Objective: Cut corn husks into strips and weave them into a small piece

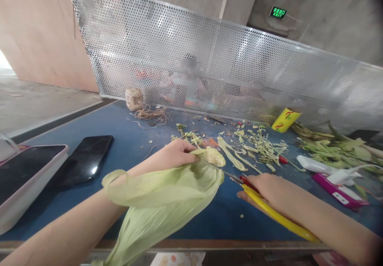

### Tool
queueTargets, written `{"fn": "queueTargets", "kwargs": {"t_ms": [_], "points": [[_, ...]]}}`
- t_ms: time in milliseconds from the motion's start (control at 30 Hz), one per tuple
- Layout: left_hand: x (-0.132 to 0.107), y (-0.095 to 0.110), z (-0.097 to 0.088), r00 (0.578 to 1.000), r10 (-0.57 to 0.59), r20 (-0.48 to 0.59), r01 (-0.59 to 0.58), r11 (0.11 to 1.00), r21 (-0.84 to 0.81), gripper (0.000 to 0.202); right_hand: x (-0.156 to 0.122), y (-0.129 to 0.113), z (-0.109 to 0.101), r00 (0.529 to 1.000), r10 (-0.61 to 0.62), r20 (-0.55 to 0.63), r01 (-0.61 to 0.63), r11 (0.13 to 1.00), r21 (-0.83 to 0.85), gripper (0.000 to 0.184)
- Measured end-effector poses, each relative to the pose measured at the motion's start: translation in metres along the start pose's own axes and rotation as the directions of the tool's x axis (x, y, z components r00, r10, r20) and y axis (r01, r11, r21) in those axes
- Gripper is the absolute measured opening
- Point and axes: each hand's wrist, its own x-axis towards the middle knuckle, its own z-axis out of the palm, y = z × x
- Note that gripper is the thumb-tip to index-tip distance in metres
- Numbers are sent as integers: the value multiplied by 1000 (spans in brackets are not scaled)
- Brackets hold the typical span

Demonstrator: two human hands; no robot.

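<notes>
Pale green corn husks [167,198] hang over the front of the table, their gathered stem end [214,156] pointing away from me. My left hand [176,153] is closed on the husks just beside that end, with the thumb on top. In my right hand [266,188] are scissors with yellow and red handles [269,214]. Their metal blades reach left to the husks near the stem end and touch them; the tips are partly hidden there. One yellow handle sticks out under my right wrist.
Plant scraps [263,146] litter the table's middle. A black phone [86,154] and a white-edged tablet [32,170] lie left. Twine [152,114] is at the back, below a perforated metal screen [167,38]. A yellow roll [285,119] and purple power strip [338,192] are right.
</notes>
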Motion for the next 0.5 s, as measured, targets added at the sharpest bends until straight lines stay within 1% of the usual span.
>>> {"fn": "queueTargets", "kwargs": {"t_ms": [67, 167, 300, 367, 400, 467, 500], "points": [[0, 0, 0, 1000, -2, 19, 3, 999, -42, 28, -2, -2, 4, 1000, 5, -10, -5, 1000, -11, 41], [1, -1, 0, 999, 3, 42, -1, 998, -55, 31, -4, -4, 10, 1000, 23, -18, -23, 1000, -9, 42], [5, -4, 0, 997, 30, 67, -26, 998, -60, 33, -6, -6, 17, 998, 59, 13, -59, 998, -18, 41], [6, -4, 0, 999, 33, 39, -31, 998, -50, 38, -8, -7, 21, 997, 75, -7, -75, 997, -19, 40], [6, -4, 1, 1000, 21, 14, -20, 999, -36, 44, -9, -7, 22, 997, 80, -18, -80, 997, -15, 41], [6, -3, 2, 998, -6, -56, 6, 1000, -4, 56, -10, -7, 22, 997, 76, -19, -76, 997, 12, 43], [5, -3, 3, 996, -10, -90, 11, 1000, 13, 58, -10, -7, 22, 997, 72, -14, -72, 997, 31, 43]]}}
